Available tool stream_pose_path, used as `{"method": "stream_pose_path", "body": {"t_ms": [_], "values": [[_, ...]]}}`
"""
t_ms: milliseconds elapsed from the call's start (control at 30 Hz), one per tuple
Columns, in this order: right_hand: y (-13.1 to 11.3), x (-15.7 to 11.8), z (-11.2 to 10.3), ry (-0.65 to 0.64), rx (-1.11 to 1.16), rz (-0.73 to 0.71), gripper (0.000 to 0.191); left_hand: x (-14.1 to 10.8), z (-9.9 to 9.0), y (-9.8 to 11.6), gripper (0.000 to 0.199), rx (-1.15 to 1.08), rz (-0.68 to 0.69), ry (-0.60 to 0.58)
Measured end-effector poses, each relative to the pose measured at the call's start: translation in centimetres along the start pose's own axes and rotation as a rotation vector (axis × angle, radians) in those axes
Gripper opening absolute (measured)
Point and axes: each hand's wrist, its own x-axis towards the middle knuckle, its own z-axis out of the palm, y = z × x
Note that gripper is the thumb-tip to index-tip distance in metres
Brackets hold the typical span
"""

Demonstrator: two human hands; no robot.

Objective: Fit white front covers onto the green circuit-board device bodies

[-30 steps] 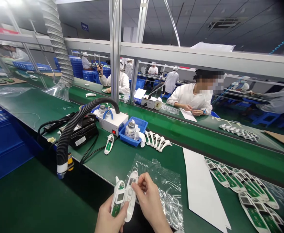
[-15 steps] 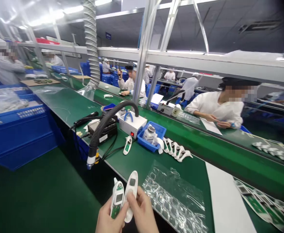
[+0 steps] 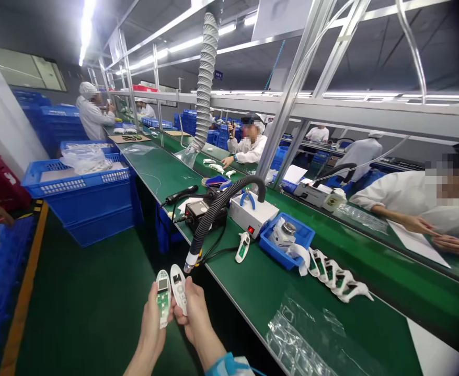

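Observation:
My left hand [image 3: 151, 318] is closed round a white housing half with a green circuit board [image 3: 163, 300] and a small grey screen. In my right hand [image 3: 198, 313] is a white cover [image 3: 179, 290] with a dark window and round buttons. The two parts stand upright side by side, close together, in front of the bench edge. Just above the cover hangs the metal tip of a black flexible hose [image 3: 214, 214]. Another white device with a green board [image 3: 242, 247] lies on the green bench.
A blue tray [image 3: 266, 245] holds a bottle, beside a row of white housings [image 3: 339, 279]. Clear plastic blister sheets [image 3: 298, 339] lie near the bench edge. A white box [image 3: 253, 214] carries blue pliers. Blue crates [image 3: 96, 209] stand left; co-workers sit across the line.
The view has swung left. My hands have moved left and the two parts are turned, so the cover now shows its buttons. More white pieces show on the far belt.

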Motion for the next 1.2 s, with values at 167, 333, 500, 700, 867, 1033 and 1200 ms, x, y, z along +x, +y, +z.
{"method": "stream_pose_path", "body": {"t_ms": [167, 333, 500, 700, 867, 1033, 1200], "values": [[-0.5, -1.8, -2.3, 0.071, -0.007, -0.08, 0.06, -1.2, 2.0, -1.8, 0.049, 0.033, -0.045, -0.099], [0.1, -1.0, -0.7, 0.068, -0.033, -0.078, 0.057, -0.6, 1.0, -1.2, 0.048, 0.004, -0.008, -0.017], [0.6, -0.2, 0.9, 0.054, -0.051, -0.063, 0.055, 0.2, -0.1, -0.8, 0.049, -0.011, -0.014, 0.063], [0.0, -1.3, -1.8, 0.116, -0.064, -0.112, 0.063, 0.0, 1.8, -1.5, 0.049, 0.065, -0.023, -0.088], [-0.6, -4.1, -4.4, 0.083, 0.067, -0.104, 0.058, -0.1, 3.0, -1.6, 0.051, 0.103, -0.024, -0.183], [-1.0, -8.1, -6.3, 0.011, 0.288, -0.045, 0.045, -2.1, 1.9, -1.6, 0.052, 0.07, -0.105, -0.189], [-1.3, -11.9, -8.2, -0.031, 0.381, 0.008, 0.043, -5.4, 1.0, -1.8, 0.052, 0.039, -0.22, -0.22]]}}
